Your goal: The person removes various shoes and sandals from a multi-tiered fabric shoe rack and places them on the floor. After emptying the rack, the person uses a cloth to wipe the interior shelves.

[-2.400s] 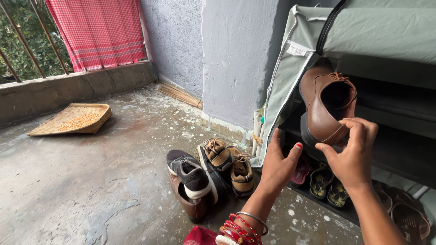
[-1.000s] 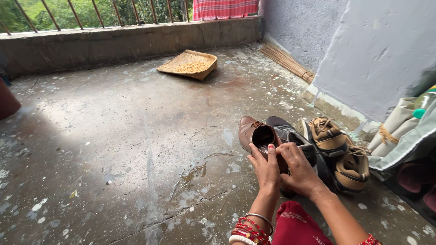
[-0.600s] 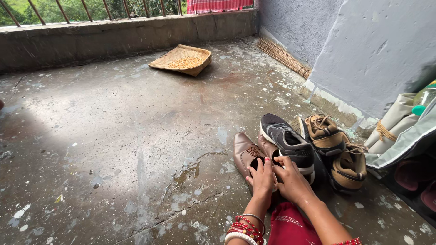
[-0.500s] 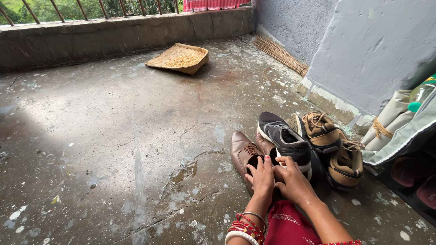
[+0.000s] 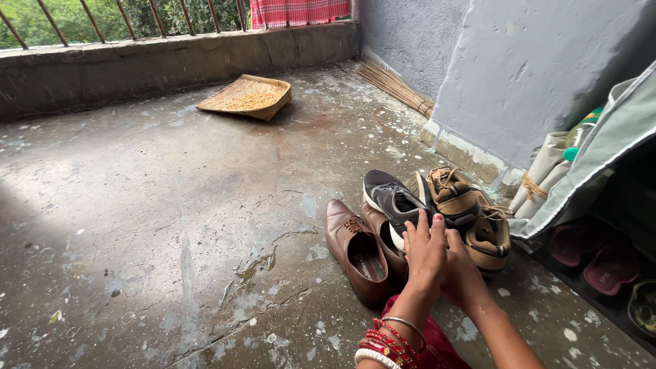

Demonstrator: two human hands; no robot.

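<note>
A brown leather lace-up shoe (image 5: 354, 251) lies on the concrete floor just left of my hands. Its partner (image 5: 380, 231) lies beside it, partly under a black sneaker (image 5: 391, 199). Two tan lace-up shoes (image 5: 454, 196) (image 5: 489, 237) sit to the right of the sneaker. My left hand (image 5: 425, 251) is lifted above the shoes with its fingers straight and nothing in it. My right hand (image 5: 462, 275) is close behind it, fingers hidden by the left hand. Red bangles circle my left wrist.
A fabric-covered shoe rack (image 5: 608, 147) stands at the right, with pink sandals (image 5: 581, 251) on its bottom shelf. A woven tray of grain (image 5: 246, 100) and a stick broom (image 5: 393, 84) lie farther off. A low wall with railing (image 5: 171, 55) bounds the floor.
The brown shoe went from the rack down to the floor beside its partner. Both hands have let go of it and lifted. The view has shifted right.
</note>
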